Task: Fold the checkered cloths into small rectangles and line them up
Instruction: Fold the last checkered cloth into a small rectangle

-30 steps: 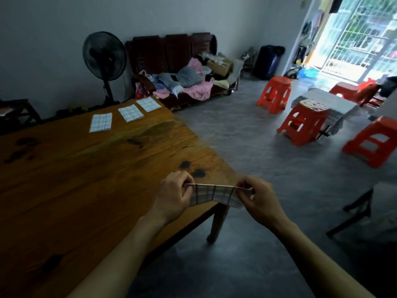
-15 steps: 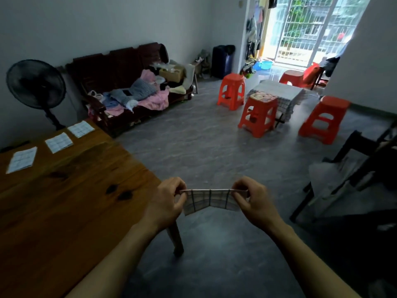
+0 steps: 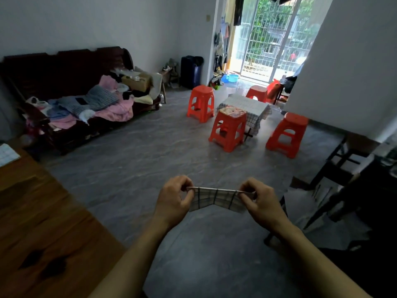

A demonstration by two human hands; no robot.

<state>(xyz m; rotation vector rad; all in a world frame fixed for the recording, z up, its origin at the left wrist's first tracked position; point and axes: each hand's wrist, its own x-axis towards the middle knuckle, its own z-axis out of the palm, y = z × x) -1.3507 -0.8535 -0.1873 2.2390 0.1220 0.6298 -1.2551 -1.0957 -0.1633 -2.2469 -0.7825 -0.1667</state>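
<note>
A small white cloth with dark check lines [image 3: 216,200] hangs folded in the air over the grey floor, stretched between both hands. My left hand [image 3: 174,201] pinches its left top corner and my right hand [image 3: 261,203] pinches its right top corner. The cloth's lower edge sags in a shallow V. One folded checkered cloth [image 3: 7,154] lies on the wooden table [image 3: 43,222] at the far left edge of the view. The other folded cloths on the table are out of view.
Several orange plastic stools [image 3: 228,130] stand around a low table covered with a checkered cloth [image 3: 247,104] ahead. A dark sofa [image 3: 71,100] piled with clothes lines the left wall. A dark chair frame [image 3: 335,190] is close on the right.
The view has swung right, away from the table, so the hands and cloth now hang over the floor. The row of folded cloths has slid out of view on the left.
</note>
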